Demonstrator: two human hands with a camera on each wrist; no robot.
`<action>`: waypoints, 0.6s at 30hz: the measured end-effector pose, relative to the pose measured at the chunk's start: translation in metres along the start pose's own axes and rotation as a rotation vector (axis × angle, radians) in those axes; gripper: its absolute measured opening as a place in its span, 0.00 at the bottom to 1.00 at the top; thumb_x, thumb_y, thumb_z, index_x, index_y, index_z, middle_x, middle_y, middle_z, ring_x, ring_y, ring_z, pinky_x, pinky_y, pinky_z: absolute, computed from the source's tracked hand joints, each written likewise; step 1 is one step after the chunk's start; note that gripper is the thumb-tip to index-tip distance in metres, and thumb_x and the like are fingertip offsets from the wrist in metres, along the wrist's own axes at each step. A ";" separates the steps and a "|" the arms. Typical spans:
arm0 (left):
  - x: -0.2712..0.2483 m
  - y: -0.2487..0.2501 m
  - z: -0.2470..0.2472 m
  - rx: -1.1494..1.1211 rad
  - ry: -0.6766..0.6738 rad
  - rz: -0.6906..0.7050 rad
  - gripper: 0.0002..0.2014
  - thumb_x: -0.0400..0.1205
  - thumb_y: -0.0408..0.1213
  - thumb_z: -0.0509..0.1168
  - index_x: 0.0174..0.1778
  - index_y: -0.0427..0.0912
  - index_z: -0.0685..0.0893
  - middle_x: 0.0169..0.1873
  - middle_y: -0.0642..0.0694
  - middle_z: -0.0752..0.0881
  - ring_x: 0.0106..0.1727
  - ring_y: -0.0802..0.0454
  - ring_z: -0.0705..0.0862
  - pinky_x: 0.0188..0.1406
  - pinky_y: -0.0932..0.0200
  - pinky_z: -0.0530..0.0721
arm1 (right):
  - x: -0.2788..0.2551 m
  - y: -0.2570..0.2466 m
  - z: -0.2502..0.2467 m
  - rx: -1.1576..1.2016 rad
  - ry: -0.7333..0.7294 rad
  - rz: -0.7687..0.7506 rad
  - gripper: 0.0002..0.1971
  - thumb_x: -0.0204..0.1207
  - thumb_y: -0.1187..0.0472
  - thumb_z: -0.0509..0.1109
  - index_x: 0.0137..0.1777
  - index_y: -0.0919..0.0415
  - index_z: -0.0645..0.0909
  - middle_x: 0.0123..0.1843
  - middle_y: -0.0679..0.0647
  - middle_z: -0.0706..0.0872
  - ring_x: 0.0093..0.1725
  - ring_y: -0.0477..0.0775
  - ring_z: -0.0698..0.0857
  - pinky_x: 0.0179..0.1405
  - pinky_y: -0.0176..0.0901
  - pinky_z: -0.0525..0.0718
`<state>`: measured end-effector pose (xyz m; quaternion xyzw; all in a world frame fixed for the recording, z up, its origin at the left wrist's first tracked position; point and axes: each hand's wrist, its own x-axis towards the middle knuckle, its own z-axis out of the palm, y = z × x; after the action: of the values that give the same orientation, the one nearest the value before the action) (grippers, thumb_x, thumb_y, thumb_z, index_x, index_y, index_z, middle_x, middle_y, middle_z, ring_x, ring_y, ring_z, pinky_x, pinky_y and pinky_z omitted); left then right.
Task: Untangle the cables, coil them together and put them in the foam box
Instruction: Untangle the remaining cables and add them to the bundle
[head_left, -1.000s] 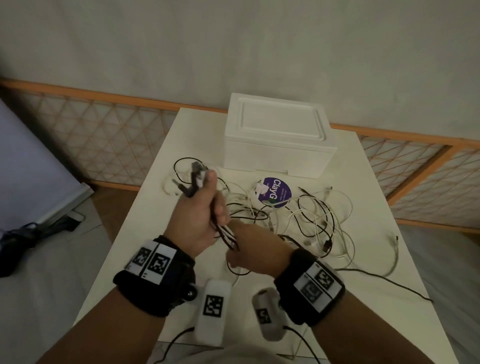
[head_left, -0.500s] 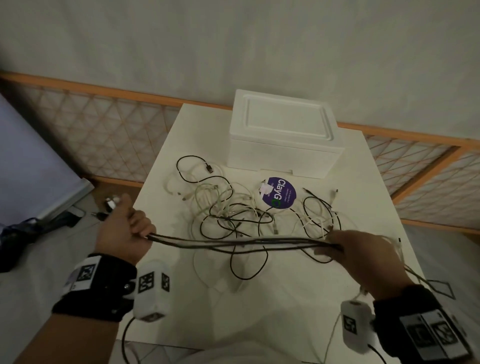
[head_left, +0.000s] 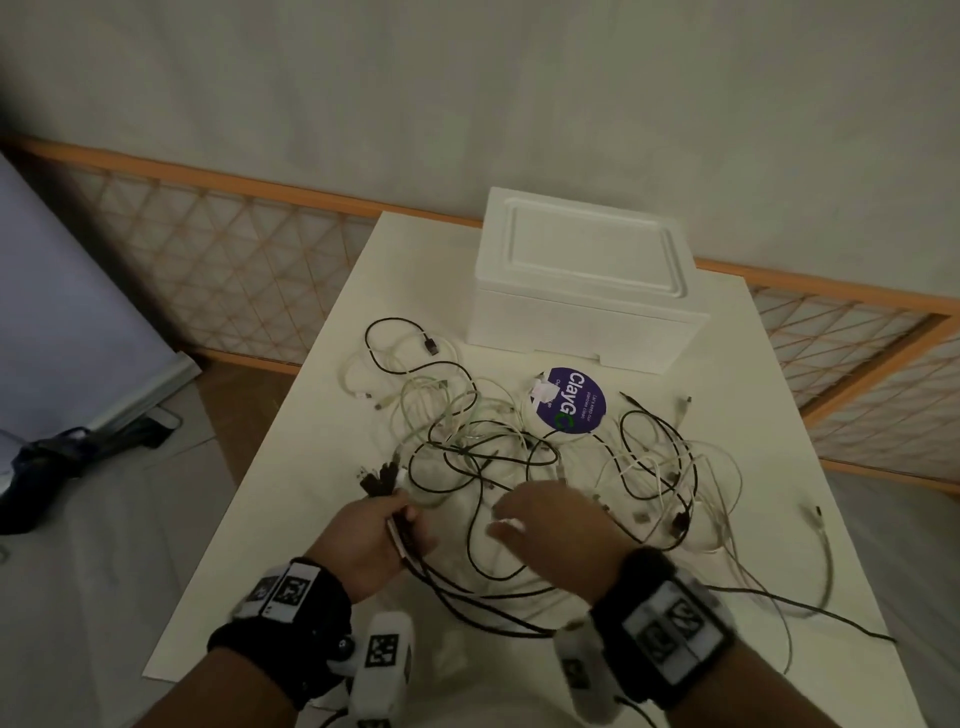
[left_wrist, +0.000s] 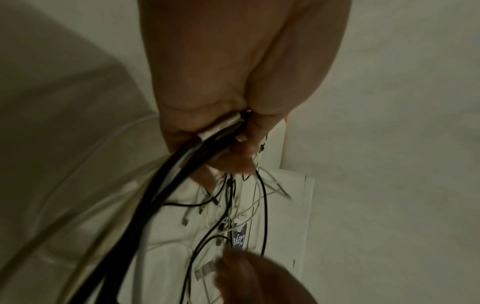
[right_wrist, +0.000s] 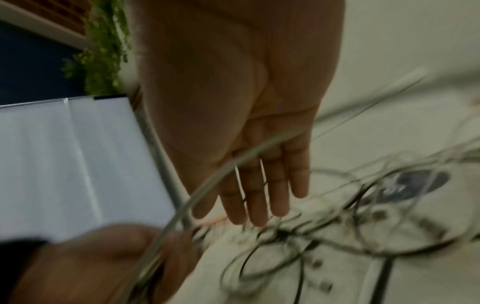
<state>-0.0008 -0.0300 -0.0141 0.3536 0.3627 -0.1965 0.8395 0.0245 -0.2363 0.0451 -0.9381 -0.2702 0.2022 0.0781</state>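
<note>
A tangle of black and white cables (head_left: 498, 447) is spread over the white table (head_left: 291, 525). My left hand (head_left: 384, 525) grips a bundle of cable ends (head_left: 382, 480), plugs sticking out above the fist; in the left wrist view the bundle (left_wrist: 207, 142) runs out of the fist. Its strands sag in a loop (head_left: 483, 605) toward me. My right hand (head_left: 540, 519) hovers flat over the tangle with straight fingers (right_wrist: 255, 197), holding nothing; one pale cable (right_wrist: 207, 185) crosses in front of its fingers. The white foam box (head_left: 582, 291), lid on, stands at the table's far edge.
A round purple sticker (head_left: 569, 400) lies just in front of the box. Loose cable ends trail toward the table's right edge (head_left: 821, 545). An orange lattice fence (head_left: 208, 249) runs behind the table, and dark gear (head_left: 57, 457) lies on the floor at the left.
My hands came back together from a wide stretch. The right hand let go of the bundle, which now sags in a loop, and moved left over the tangle. The left hand moved right.
</note>
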 end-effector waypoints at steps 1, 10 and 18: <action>0.001 0.000 0.002 0.014 -0.009 0.028 0.13 0.87 0.33 0.56 0.35 0.41 0.71 0.22 0.46 0.71 0.21 0.51 0.74 0.30 0.52 0.80 | 0.012 -0.013 0.006 -0.053 -0.098 -0.014 0.23 0.81 0.41 0.58 0.59 0.59 0.81 0.58 0.57 0.85 0.59 0.59 0.82 0.57 0.52 0.80; -0.002 0.003 0.008 0.017 -0.015 0.088 0.14 0.87 0.41 0.57 0.35 0.42 0.73 0.19 0.52 0.64 0.16 0.59 0.62 0.15 0.65 0.66 | 0.035 -0.010 0.022 -0.060 -0.221 0.066 0.13 0.82 0.61 0.55 0.55 0.66 0.78 0.56 0.62 0.83 0.56 0.63 0.82 0.44 0.45 0.72; -0.011 -0.005 0.033 0.312 -0.078 -0.130 0.13 0.83 0.42 0.64 0.35 0.39 0.82 0.26 0.47 0.82 0.15 0.59 0.62 0.17 0.66 0.63 | 0.016 -0.015 -0.018 0.113 -0.088 -0.031 0.16 0.83 0.47 0.57 0.43 0.58 0.78 0.41 0.53 0.81 0.44 0.54 0.81 0.40 0.46 0.75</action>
<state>0.0052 -0.0567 0.0080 0.4473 0.3170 -0.3181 0.7734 0.0376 -0.2158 0.0596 -0.9180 -0.2761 0.2572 0.1222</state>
